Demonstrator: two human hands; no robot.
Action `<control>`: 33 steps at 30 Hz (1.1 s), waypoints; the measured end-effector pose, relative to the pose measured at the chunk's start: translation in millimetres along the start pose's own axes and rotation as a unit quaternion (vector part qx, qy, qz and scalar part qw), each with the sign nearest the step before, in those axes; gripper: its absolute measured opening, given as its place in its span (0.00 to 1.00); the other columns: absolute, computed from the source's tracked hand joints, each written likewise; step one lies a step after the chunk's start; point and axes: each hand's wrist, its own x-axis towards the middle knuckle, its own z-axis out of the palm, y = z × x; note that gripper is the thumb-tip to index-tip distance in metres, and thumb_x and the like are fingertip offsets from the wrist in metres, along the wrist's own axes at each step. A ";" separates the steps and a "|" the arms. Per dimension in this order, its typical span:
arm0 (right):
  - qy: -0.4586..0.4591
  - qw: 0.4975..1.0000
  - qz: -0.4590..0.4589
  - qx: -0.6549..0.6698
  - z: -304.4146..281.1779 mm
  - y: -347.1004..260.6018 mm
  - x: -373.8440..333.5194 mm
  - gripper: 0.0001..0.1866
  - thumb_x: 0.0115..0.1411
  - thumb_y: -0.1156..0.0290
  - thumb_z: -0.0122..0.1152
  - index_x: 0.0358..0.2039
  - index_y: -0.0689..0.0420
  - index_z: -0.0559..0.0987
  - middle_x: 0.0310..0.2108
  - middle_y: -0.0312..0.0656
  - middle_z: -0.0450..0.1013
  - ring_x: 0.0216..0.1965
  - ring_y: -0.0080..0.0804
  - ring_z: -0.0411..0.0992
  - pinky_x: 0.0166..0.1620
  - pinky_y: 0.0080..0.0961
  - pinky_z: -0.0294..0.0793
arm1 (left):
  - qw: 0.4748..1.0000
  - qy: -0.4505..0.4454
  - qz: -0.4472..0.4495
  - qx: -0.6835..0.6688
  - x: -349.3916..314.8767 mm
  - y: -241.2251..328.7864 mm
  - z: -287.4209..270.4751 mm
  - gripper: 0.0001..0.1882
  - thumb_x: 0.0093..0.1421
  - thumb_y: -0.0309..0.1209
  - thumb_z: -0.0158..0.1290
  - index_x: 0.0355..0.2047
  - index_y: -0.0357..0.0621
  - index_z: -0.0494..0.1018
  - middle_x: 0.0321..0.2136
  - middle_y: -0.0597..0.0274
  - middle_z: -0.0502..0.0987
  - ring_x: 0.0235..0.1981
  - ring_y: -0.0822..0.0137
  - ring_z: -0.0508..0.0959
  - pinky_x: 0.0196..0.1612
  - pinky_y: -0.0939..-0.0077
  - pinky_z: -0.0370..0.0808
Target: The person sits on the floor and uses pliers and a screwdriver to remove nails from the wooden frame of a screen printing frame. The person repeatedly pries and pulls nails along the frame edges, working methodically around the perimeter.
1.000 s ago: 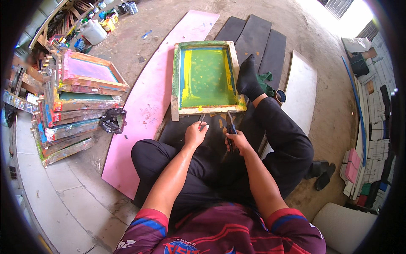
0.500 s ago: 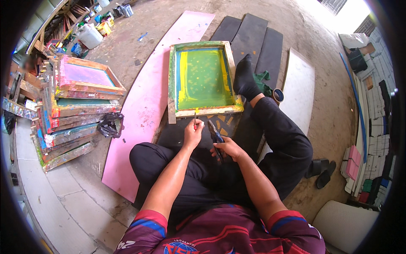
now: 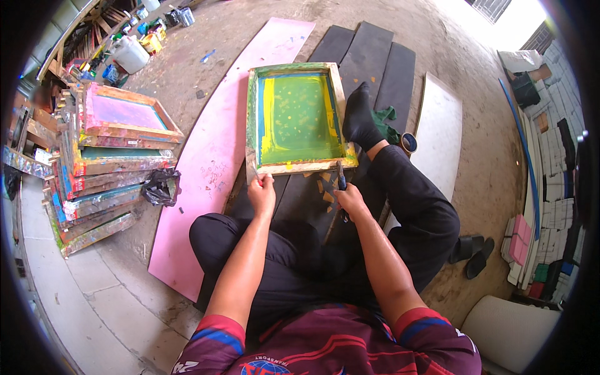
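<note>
A screen printing frame (image 3: 341, 103) with green mesh and yellow and blue paint along its inner edges lies in front of me. My left hand (image 3: 262, 195) is closed on the end of the wooden bar (image 3: 251, 164) that sticks out past the frame's near left corner. In my right hand (image 3: 352, 201) is a pair of dark-handled pliers (image 3: 342, 182), tip upward. Their jaws are at the near wooden edge of the frame, toward its right; whether they grip anything there is too small to tell.
Dark boards (image 3: 362, 56) and a long pink board (image 3: 212, 150) lie under and beside the frame. My socked foot (image 3: 359, 115) rests close to its right side, near a green cloth (image 3: 386, 125) and a cup (image 3: 408, 143). More frames (image 3: 106, 165) are stacked at left.
My left hand has moved left from the middle of the frame's near edge to its corner bar. My right hand has brought the pliers right and up to the near edge.
</note>
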 end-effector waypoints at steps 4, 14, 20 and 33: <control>0.008 0.999 -0.006 -0.041 -1.2 5.6 6.6 0.14 0.62 0.65 0.63 0.39 0.65 0.76 0.26 0.44 0.74 0.26 0.35 0.76 0.32 0.37 0.75 | 0.996 0.055 0.024 0.069 32.4 24.6 -29.3 0.13 0.62 0.36 0.58 0.30 0.37 0.78 0.24 0.49 0.80 0.26 0.54 0.80 0.34 0.58 0.75; 0.011 0.986 0.034 -0.160 0.0 -24.4 0.1 0.23 0.55 0.61 0.58 0.44 0.67 0.81 0.44 0.65 0.79 0.51 0.60 0.77 0.52 0.47 0.75 | 0.933 0.117 -0.178 0.289 110.9 16.2 -118.3 0.16 0.61 0.41 0.56 0.40 0.42 0.81 0.39 0.44 0.84 0.43 0.44 0.84 0.47 0.51 0.79; 0.032 0.981 0.047 -0.185 4.5 -28.3 3.7 0.22 0.56 0.62 0.56 0.41 0.68 0.82 0.39 0.63 0.80 0.47 0.59 0.79 0.51 0.47 0.76 | 0.928 0.120 -0.208 0.284 117.7 -13.0 -109.5 0.19 0.61 0.44 0.57 0.40 0.41 0.81 0.41 0.45 0.84 0.44 0.44 0.84 0.50 0.52 0.79; -0.024 0.994 0.051 0.094 3.3 -9.0 -6.0 0.07 0.62 0.73 0.58 0.37 0.64 0.73 0.26 0.43 0.73 0.21 0.37 0.74 0.24 0.36 0.74 | 0.984 -0.099 0.001 0.150 38.9 56.6 -26.5 0.16 0.60 0.43 0.61 0.32 0.41 0.80 0.29 0.48 0.84 0.35 0.50 0.85 0.39 0.57 0.78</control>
